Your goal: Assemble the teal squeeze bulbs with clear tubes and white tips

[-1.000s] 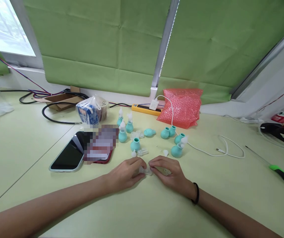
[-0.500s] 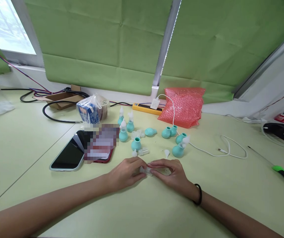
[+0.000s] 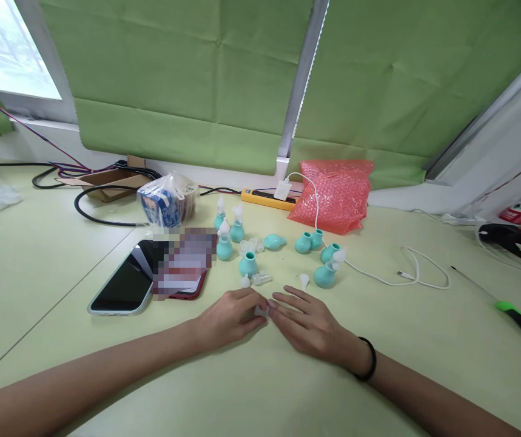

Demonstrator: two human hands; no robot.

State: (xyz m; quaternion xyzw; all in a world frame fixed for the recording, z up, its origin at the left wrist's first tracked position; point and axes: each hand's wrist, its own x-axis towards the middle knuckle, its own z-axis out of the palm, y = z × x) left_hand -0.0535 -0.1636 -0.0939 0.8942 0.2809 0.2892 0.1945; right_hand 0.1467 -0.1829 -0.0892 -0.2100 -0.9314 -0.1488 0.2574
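My left hand point(image 3: 230, 315) and my right hand point(image 3: 308, 325) meet on the pale green table point(image 3: 260, 388). Between their fingertips sits a small clear plastic piece point(image 3: 261, 311). The left fingers are curled and pinch it. The right fingers are stretched forward, their tips touching the same piece. Just beyond my hands lie several teal rubber bulbs point(image 3: 248, 264), some with white tips point(image 3: 325, 274), plus loose clear caps point(image 3: 261, 278) and a small white cone point(image 3: 304, 280).
A phone point(image 3: 124, 285) and a blurred red-edged item point(image 3: 182, 267) lie at left. Behind are a bagged blue pack point(image 3: 165, 203), a cardboard tray point(image 3: 108, 182), a yellow power strip point(image 3: 264, 199), pink bubble wrap point(image 3: 333, 194), a white cable point(image 3: 406, 276), and a green-handled screwdriver point(image 3: 519, 321).
My right hand's fingers have stretched out flatter and slid slightly left towards the left hand; the clear piece stays between the fingertips. The view shifted slightly.
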